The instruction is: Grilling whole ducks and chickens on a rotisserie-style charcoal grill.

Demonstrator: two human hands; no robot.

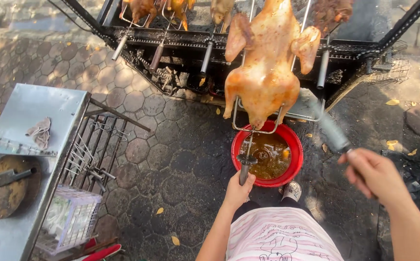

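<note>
A glazed, golden-brown whole chicken [265, 67], clamped in a wire spit frame [256, 126], hangs over a round red plastic basin [293, 145] of brown, oily marinade on the hexagon-paved ground. The person's left hand [239, 189] has its fingers wrapped tight around the dark handle [244, 169] at the frame's lower end, holding the bird upright above the basin's far rim. The right hand [372, 173], off to the basin's right, is curled closed around the grip of a brush [330, 126] that is blurred, its head near the bird's flank; whether it touches the skin cannot be told. Behind, more birds sit on spits along the front rail of a black, sooty metal charcoal grill [181, 46]. At the left stands a dull sheet-metal table [36, 104]: a crumpled cloth [39, 131] lies near its far edge, a cleaver [7, 178] on a worn round chopping block [9, 203] near its left edge.
</note>
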